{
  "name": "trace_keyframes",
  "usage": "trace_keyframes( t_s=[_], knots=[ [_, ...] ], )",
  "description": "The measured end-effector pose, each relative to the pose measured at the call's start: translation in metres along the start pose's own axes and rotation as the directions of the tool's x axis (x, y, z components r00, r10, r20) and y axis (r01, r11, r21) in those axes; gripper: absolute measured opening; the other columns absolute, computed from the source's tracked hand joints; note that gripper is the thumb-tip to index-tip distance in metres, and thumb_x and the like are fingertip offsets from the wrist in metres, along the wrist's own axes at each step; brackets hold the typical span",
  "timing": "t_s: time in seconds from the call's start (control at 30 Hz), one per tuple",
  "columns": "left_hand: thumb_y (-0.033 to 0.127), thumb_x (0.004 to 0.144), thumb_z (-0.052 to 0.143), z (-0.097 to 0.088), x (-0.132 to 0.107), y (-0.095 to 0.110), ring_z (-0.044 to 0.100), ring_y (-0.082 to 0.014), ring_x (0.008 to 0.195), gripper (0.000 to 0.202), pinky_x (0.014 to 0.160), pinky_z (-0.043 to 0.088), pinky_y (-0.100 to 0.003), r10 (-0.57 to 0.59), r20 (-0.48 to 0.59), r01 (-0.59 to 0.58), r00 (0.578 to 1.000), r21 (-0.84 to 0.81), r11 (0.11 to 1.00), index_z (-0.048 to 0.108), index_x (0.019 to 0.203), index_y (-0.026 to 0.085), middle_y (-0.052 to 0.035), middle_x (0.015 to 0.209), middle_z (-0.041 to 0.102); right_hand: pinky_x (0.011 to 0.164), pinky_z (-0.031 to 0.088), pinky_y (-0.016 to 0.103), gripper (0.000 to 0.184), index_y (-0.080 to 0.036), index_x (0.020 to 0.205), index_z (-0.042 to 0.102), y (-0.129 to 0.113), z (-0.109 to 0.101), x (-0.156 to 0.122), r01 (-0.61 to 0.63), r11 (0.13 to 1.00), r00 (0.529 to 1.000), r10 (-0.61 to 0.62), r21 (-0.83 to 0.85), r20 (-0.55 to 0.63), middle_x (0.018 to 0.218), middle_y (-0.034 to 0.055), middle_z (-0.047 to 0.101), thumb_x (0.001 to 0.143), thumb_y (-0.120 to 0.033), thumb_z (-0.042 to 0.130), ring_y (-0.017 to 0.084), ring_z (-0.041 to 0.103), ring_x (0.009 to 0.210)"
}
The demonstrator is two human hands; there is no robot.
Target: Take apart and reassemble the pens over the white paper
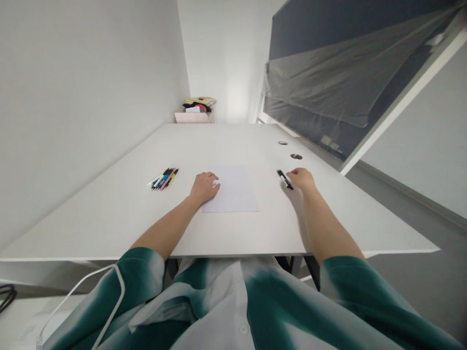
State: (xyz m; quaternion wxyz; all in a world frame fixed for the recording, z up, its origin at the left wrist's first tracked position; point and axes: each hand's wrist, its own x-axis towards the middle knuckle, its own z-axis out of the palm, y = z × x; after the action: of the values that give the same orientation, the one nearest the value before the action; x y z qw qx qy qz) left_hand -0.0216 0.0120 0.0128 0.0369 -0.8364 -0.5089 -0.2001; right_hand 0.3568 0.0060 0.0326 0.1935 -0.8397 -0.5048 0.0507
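Note:
My left hand [205,187] lies over the left edge of a white sheet of paper [235,192], fingers stretched out and the thumb apart, holding nothing. To the right of the sheet, a black marker with a white band on its barrel [284,179] is slanted just above its shadow. My right hand [301,178] is close on the marker's right side, its fingers loosely bent toward it. A narrow gap seems to part the fingertips from the marker, though contact at its near end is hard to make out. Several coloured pens [165,179] lie bunched left of my left hand.
The white table [233,236] runs along the left wall. Two round fittings [296,156] are set near its right edge. A light-coloured box [190,117] with things piled on it stands beyond the far end. A plastic-covered dark panel [321,73] rises on the right.

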Motion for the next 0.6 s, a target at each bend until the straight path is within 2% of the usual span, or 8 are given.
trace_keyframes(
  t_s=[0.07, 0.13, 0.23, 0.33, 0.37, 0.43, 0.53, 0.6],
  knots=[
    [0.034, 0.088, 0.053, 0.002, 0.001, -0.002, 0.058, -0.0286, 0.109, 0.029, 0.098, 0.041, -0.045, -0.014, -0.001, 0.014, 1.0, -0.008, 1.0, 0.068, 0.108, 0.02, -0.01, 0.117, 0.066, 0.07, 0.044, 0.028, 0.03, -0.016, 0.099, 0.072, -0.011, -0.001, -0.007, 0.045, 0.999, 0.995, -0.043, 0.03, -0.088, 0.094, 0.0121, 0.072, 0.082, -0.03, 0.051, 0.023, 0.064, 0.086],
    [0.035, 0.089, 0.052, 0.004, 0.002, -0.005, 0.059, -0.0278, 0.108, 0.03, 0.097, 0.043, -0.043, -0.045, 0.003, 0.045, 0.999, -0.011, 0.999, 0.068, 0.109, 0.02, -0.0099, 0.118, 0.066, 0.075, 0.045, 0.03, 0.032, -0.015, 0.101, 0.071, -0.026, 0.001, -0.017, 0.171, 0.984, 0.978, -0.163, 0.052, -0.132, 0.099, 0.0121, 0.07, 0.085, -0.029, 0.047, 0.023, 0.063, 0.09],
    [0.037, 0.09, 0.05, 0.009, 0.003, -0.011, 0.059, -0.0268, 0.109, 0.034, 0.098, 0.044, -0.041, -0.089, 0.022, 0.089, 0.996, -0.016, 0.996, 0.067, 0.113, 0.019, -0.0106, 0.121, 0.064, 0.087, 0.044, 0.032, 0.034, -0.015, 0.107, 0.069, -0.054, 0.016, -0.035, 0.423, 0.903, 0.902, -0.413, 0.071, -0.125, 0.109, 0.013, 0.067, 0.088, -0.029, 0.045, 0.024, 0.06, 0.099],
    [0.04, 0.092, 0.047, 0.013, 0.004, -0.017, 0.057, -0.0271, 0.115, 0.04, 0.1, 0.044, -0.04, -0.113, 0.059, 0.114, 0.992, -0.021, 0.993, 0.063, 0.121, 0.018, -0.0119, 0.128, 0.061, 0.101, 0.039, 0.037, 0.039, -0.014, 0.119, 0.065, -0.076, 0.037, -0.053, 0.581, 0.811, 0.814, -0.579, 0.061, -0.054, 0.121, 0.0154, 0.062, 0.09, -0.033, 0.046, 0.028, 0.055, 0.113],
    [0.041, 0.092, 0.047, 0.015, 0.004, -0.018, 0.056, -0.0273, 0.118, 0.041, 0.101, 0.043, -0.041, -0.118, 0.079, 0.119, 0.99, -0.015, 0.993, 0.062, 0.123, 0.019, -0.012, 0.131, 0.06, 0.103, 0.037, 0.039, 0.043, -0.014, 0.125, 0.062, -0.081, 0.044, -0.058, 0.61, 0.792, 0.793, -0.609, 0.039, -0.023, 0.129, 0.016, 0.059, 0.091, -0.036, 0.047, 0.03, 0.051, 0.119],
    [0.043, 0.092, 0.046, 0.017, 0.004, -0.02, 0.054, -0.0277, 0.123, 0.043, 0.103, 0.042, -0.041, -0.122, 0.125, 0.122, 0.985, 0.007, 0.993, 0.061, 0.125, 0.02, -0.0118, 0.135, 0.058, 0.106, 0.034, 0.043, 0.049, -0.017, 0.133, 0.056, -0.086, 0.054, -0.066, 0.623, 0.782, 0.782, -0.621, -0.027, 0.047, 0.141, 0.0163, 0.05, 0.091, -0.042, 0.049, 0.033, 0.044, 0.128],
    [0.045, 0.093, 0.045, 0.019, 0.004, -0.021, 0.052, -0.0284, 0.127, 0.044, 0.105, 0.041, -0.042, -0.12, 0.173, 0.114, 0.978, 0.044, 0.992, 0.06, 0.126, 0.021, -0.012, 0.14, 0.055, 0.104, 0.035, 0.045, 0.047, -0.022, 0.131, 0.058, -0.088, 0.06, -0.071, 0.649, 0.756, 0.756, -0.63, -0.085, 0.179, 0.141, 0.0142, 0.051, 0.094, -0.048, 0.044, 0.033, 0.044, 0.129],
    [0.046, 0.093, 0.043, 0.019, 0.004, -0.02, 0.051, -0.0286, 0.128, 0.046, 0.106, 0.041, -0.042, -0.122, 0.183, 0.113, 0.976, 0.056, 0.992, 0.06, 0.128, 0.021, -0.0121, 0.141, 0.054, 0.102, 0.037, 0.045, 0.045, -0.023, 0.128, 0.06, -0.088, 0.06, -0.072, 0.654, 0.749, 0.75, -0.626, -0.103, 0.214, 0.139, 0.0134, 0.054, 0.095, -0.048, 0.041, 0.032, 0.047, 0.127]
  ],
)
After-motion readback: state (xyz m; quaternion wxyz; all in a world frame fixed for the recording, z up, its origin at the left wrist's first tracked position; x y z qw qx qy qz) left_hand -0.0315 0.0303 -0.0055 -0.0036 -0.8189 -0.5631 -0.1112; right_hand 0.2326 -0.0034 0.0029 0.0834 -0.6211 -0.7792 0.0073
